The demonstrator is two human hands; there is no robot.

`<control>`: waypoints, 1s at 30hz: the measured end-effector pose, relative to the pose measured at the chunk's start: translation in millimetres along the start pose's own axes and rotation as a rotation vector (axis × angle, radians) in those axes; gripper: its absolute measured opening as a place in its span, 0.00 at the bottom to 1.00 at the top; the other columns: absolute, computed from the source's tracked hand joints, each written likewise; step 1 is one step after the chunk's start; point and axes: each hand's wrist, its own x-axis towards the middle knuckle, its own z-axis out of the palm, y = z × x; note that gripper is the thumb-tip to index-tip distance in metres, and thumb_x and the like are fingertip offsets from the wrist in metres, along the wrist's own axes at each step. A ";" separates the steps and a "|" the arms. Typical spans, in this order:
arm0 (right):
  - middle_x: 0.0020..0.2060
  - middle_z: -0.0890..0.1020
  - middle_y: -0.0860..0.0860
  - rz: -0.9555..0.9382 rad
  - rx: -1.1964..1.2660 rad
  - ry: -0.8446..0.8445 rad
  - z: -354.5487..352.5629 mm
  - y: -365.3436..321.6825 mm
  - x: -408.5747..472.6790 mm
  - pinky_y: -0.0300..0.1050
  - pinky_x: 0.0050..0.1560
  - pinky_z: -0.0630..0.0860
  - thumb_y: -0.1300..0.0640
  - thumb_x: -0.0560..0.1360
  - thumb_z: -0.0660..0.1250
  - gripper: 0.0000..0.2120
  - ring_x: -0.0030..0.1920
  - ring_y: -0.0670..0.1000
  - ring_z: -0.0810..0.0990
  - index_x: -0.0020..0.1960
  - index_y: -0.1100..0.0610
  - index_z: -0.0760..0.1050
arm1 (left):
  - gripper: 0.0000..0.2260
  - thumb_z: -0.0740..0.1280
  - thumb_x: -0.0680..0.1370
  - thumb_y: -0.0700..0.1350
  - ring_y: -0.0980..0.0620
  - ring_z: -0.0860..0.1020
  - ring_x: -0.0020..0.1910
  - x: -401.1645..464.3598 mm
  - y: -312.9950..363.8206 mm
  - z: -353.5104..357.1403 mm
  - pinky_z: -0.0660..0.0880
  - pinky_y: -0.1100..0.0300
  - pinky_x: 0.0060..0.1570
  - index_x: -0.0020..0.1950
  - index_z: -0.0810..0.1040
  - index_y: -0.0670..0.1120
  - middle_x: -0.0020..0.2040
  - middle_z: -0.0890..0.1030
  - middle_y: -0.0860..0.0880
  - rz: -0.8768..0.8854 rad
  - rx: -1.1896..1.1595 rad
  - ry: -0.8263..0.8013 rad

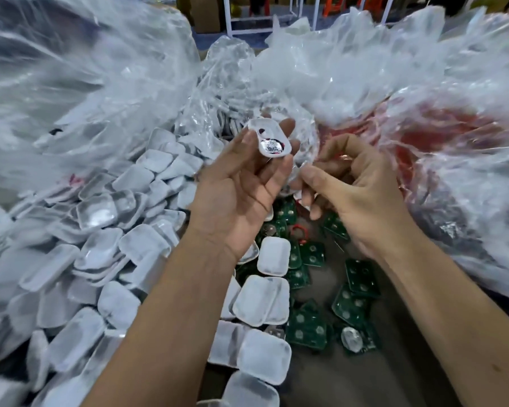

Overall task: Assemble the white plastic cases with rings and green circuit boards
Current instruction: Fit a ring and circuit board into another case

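My left hand (241, 186) holds a white plastic case (269, 140) up by its edges, open side toward me, with a shiny round part and a dark hole showing inside. My right hand (353, 189) is beside it, fingers curled, thumb and fingers pinched together; what they pinch is too small to make out. Green circuit boards (306, 327) lie scattered on the table below my hands. A big heap of white cases (100, 248) fills the left side. A red ring (299, 230) lies among the boards.
Large clear plastic bags (71, 69) rise at the back left and right; the right bag (438, 127) holds red parts. Several loose cases (262, 301) lie between my forearms. A single clear case piece (351, 339) rests on a board.
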 end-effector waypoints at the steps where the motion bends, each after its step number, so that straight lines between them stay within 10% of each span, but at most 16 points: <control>1: 0.37 0.87 0.59 -0.012 0.023 -0.019 1.0 -0.8 0.1 0.43 0.27 0.78 0.66 0.78 0.73 0.08 0.29 0.54 0.83 0.51 0.59 0.75 | 0.16 0.63 0.82 0.41 0.43 0.84 0.53 0.8 -0.3 -0.5 0.83 0.60 0.48 0.68 0.73 0.37 0.63 0.83 0.38 0.002 -0.003 0.000; 13: 0.42 0.87 0.61 0.119 0.265 0.042 2.3 -14.5 -1.0 0.37 0.29 0.79 0.60 0.74 0.73 0.08 0.35 0.52 0.87 0.51 0.63 0.84 | 0.15 0.66 0.77 0.44 0.46 0.85 0.49 0.0 -2.6 -2.2 0.82 0.62 0.47 0.59 0.78 0.36 0.58 0.85 0.37 -0.058 0.051 0.023; 30: 0.37 0.87 0.56 -0.128 -0.142 0.162 -7.1 -18.3 -3.8 0.41 0.28 0.76 0.62 0.76 0.76 0.01 0.28 0.53 0.79 0.48 0.58 0.86 | 0.13 0.64 0.81 0.43 0.45 0.84 0.41 -4.7 -1.3 0.3 0.81 0.60 0.38 0.57 0.81 0.36 0.54 0.84 0.35 -0.186 0.255 0.074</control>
